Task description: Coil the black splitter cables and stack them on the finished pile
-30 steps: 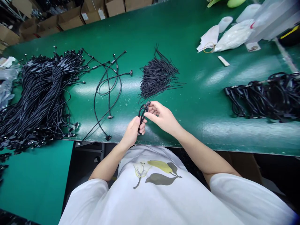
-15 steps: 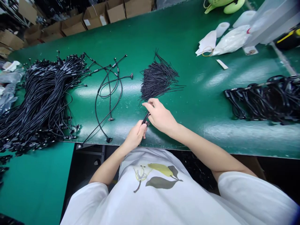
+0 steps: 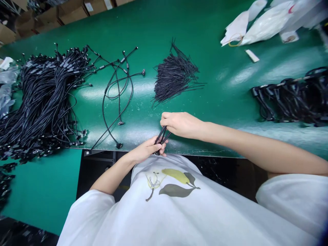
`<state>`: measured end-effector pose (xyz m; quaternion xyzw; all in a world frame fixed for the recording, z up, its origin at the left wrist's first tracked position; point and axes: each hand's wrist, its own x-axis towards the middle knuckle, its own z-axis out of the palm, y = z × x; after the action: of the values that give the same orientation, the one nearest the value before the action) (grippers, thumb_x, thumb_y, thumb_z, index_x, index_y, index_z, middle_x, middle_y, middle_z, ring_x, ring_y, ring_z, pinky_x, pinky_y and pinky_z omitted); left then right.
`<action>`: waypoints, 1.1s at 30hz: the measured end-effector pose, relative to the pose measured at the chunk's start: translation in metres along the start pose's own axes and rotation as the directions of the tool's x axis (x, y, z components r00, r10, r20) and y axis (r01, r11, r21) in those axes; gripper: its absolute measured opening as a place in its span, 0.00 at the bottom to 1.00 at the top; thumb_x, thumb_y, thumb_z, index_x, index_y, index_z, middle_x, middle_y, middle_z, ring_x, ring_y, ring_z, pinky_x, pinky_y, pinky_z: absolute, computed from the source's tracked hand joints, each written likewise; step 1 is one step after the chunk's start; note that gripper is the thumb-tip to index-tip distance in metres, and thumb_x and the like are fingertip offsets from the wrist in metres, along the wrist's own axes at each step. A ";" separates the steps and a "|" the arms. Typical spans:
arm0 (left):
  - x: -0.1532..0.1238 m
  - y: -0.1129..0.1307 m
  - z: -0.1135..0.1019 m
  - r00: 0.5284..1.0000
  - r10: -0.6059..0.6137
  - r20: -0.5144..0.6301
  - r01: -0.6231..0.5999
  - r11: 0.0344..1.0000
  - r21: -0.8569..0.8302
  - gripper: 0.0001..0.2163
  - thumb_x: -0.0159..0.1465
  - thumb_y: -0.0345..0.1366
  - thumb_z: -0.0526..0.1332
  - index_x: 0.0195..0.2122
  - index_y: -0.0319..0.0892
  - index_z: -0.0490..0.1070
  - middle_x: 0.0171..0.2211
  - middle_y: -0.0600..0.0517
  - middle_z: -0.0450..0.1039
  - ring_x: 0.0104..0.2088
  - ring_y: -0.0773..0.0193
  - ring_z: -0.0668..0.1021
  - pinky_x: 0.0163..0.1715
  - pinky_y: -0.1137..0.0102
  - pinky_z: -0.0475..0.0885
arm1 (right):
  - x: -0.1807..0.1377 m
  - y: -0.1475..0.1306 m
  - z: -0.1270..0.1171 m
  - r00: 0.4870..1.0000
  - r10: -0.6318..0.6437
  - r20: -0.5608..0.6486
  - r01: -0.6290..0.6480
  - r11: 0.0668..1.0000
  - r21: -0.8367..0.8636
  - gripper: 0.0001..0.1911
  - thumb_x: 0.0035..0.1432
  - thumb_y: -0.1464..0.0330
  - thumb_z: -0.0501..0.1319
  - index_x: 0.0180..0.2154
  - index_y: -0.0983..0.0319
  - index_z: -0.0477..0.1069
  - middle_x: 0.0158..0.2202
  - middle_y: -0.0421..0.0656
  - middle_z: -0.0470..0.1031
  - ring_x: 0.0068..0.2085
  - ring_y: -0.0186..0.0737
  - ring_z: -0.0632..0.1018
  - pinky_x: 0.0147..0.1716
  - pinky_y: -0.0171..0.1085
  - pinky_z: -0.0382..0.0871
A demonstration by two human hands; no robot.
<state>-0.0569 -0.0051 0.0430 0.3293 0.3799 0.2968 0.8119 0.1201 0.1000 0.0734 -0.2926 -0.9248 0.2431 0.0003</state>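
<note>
Both hands hold one folded black cable [image 3: 162, 136] just above the near edge of the green table [image 3: 205, 102]. My left hand [image 3: 148, 149] pinches its lower end, fingers closed round the strands. My right hand [image 3: 180, 124] is closed over the upper end, knuckles up, so that end is hidden. A pile of thin black ties [image 3: 174, 76] lies just beyond the right hand.
A big heap of loose black cables [image 3: 43, 99] fills the left of the table, with a few single cables [image 3: 118, 92] beside it. Coiled cable bundles [image 3: 292, 100] lie in a row at the right. White plastic bags [image 3: 266, 24] sit at the far right; cardboard boxes [image 3: 64, 15] behind.
The cable has gone from a loop held up to a folded bunch stretched between both hands. My right hand turned palm down and closed over its top. The view shifted closer.
</note>
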 end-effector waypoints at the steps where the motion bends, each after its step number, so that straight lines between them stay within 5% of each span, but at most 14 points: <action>1: -0.001 -0.001 0.000 1.000 -0.026 0.001 0.026 0.999 -0.021 0.19 0.58 0.42 0.67 0.45 0.37 0.67 0.32 0.53 0.61 0.31 0.68 0.68 0.36 0.67 0.72 | 0.002 0.003 0.003 1.000 0.005 0.002 -0.005 1.000 0.001 0.11 0.59 0.75 0.51 0.31 0.62 0.71 0.36 0.44 0.68 0.32 0.36 0.69 0.26 0.35 0.51; 5: -0.007 -0.002 0.005 0.995 -0.100 0.021 0.102 0.983 -0.154 0.17 0.56 0.36 0.68 0.44 0.38 0.67 0.32 0.53 0.61 0.29 0.69 0.66 0.27 0.73 0.67 | 0.007 0.023 0.003 0.982 -0.163 0.091 0.138 0.963 0.232 0.11 0.57 0.76 0.53 0.34 0.62 0.73 0.37 0.42 0.71 0.38 0.37 0.72 0.34 0.34 0.62; 8: -0.009 -0.003 0.010 0.987 -0.161 0.022 0.161 0.956 -0.246 0.15 0.54 0.33 0.67 0.41 0.37 0.68 0.29 0.54 0.61 0.26 0.71 0.64 0.22 0.75 0.61 | -0.003 0.026 -0.009 0.924 -0.363 0.119 0.287 0.865 0.411 0.16 0.59 0.74 0.52 0.44 0.60 0.73 0.47 0.44 0.71 0.46 0.38 0.74 0.45 0.37 0.66; 11: -0.008 -0.006 0.010 0.977 -0.214 -0.009 0.203 0.938 -0.280 0.12 0.53 0.33 0.64 0.38 0.37 0.68 0.26 0.56 0.58 0.24 0.71 0.62 0.20 0.76 0.58 | -0.021 0.010 -0.016 0.919 -0.394 0.016 0.375 0.886 0.273 0.20 0.60 0.71 0.54 0.54 0.57 0.68 0.59 0.46 0.65 0.58 0.44 0.68 0.53 0.45 0.63; 14: -0.003 -0.006 0.008 0.980 -0.196 -0.019 0.187 0.954 -0.237 0.10 0.58 0.41 0.60 0.31 0.37 0.66 0.25 0.55 0.57 0.23 0.71 0.60 0.20 0.76 0.59 | -0.032 -0.011 0.000 0.896 -0.426 -0.123 0.426 0.904 -0.025 0.23 0.61 0.67 0.57 0.57 0.58 0.65 0.61 0.48 0.64 0.62 0.52 0.63 0.56 0.54 0.58; 17: -0.001 -0.003 0.008 0.991 -0.128 -0.041 0.123 0.986 -0.114 0.15 0.62 0.46 0.56 0.28 0.38 0.65 0.25 0.55 0.57 0.23 0.71 0.59 0.20 0.76 0.59 | -0.032 -0.015 0.027 0.865 -0.484 -0.135 0.433 0.855 -0.286 0.21 0.65 0.67 0.53 0.57 0.67 0.63 0.47 0.53 0.74 0.50 0.50 0.72 0.52 0.52 0.61; 21: -0.006 0.000 0.009 0.996 -0.078 -0.042 0.078 0.997 -0.017 0.17 0.61 0.49 0.60 0.34 0.37 0.66 0.26 0.56 0.56 0.24 0.70 0.59 0.21 0.75 0.59 | -0.027 -0.002 0.047 0.837 -0.546 -0.032 0.491 0.776 -0.396 0.21 0.69 0.65 0.45 0.54 0.73 0.64 0.30 0.47 0.71 0.30 0.42 0.70 0.30 0.40 0.61; 25: -0.012 -0.005 0.004 0.998 -0.058 -0.017 0.061 0.963 0.261 0.17 0.63 0.52 0.57 0.37 0.40 0.66 0.26 0.56 0.59 0.24 0.68 0.63 0.25 0.72 0.62 | -0.030 0.001 0.052 0.832 -0.554 -0.010 0.515 0.781 -0.353 0.24 0.69 0.57 0.45 0.47 0.71 0.66 0.32 0.48 0.70 0.29 0.40 0.68 0.26 0.38 0.53; 29: -0.014 -0.009 0.000 0.995 0.066 -0.078 0.004 0.742 0.670 0.15 0.67 0.47 0.52 0.30 0.43 0.64 0.22 0.56 0.62 0.24 0.65 0.66 0.28 0.71 0.61 | -0.035 -0.005 0.053 0.850 -0.526 0.012 0.490 0.783 -0.384 0.18 0.71 0.69 0.42 0.34 0.65 0.66 0.28 0.44 0.68 0.27 0.37 0.65 0.26 0.39 0.48; 33: -0.012 -0.007 0.000 0.995 0.083 -0.061 -0.012 0.683 0.730 0.14 0.69 0.43 0.48 0.29 0.43 0.63 0.20 0.56 0.62 0.23 0.65 0.67 0.29 0.71 0.60 | -0.035 -0.007 0.048 0.843 -0.537 -0.033 0.466 0.760 -0.454 0.17 0.69 0.73 0.42 0.32 0.63 0.65 0.27 0.43 0.67 0.27 0.36 0.64 0.26 0.40 0.45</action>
<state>-0.0615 -0.0182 0.0433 0.6208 0.4938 0.1570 0.5883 0.1380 0.0546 0.0390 -0.0450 -0.9961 0.0003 0.0757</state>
